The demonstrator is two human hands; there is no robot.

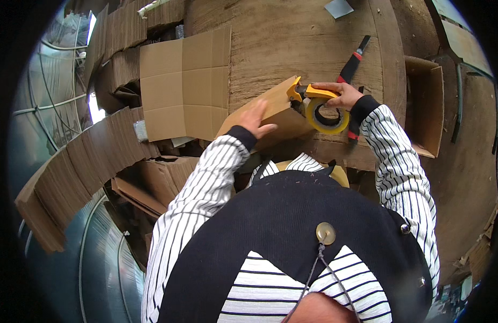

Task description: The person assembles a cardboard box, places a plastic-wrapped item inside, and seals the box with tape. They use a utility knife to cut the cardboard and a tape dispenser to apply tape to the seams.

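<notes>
My right hand grips a yellow tape gun by its upper frame. A large roll of clear tape hangs in it. Its yellow front end meets the right end of a cardboard box, set slantwise before me. Over the left part of the box, my left hand is spread and slightly blurred, thumb apart, holding nothing; whether it presses on the cardboard I cannot tell. Beyond my right hand lies a red-and-black handled knife. Another red-and-black tool lies partly hidden beside my right wrist.
A creased flat cardboard sheet lies left of the box on the wooden table. Rows of stacked flat cardboard curve along the left. An open carton stands to the right. A small pale sheet lies at the far side.
</notes>
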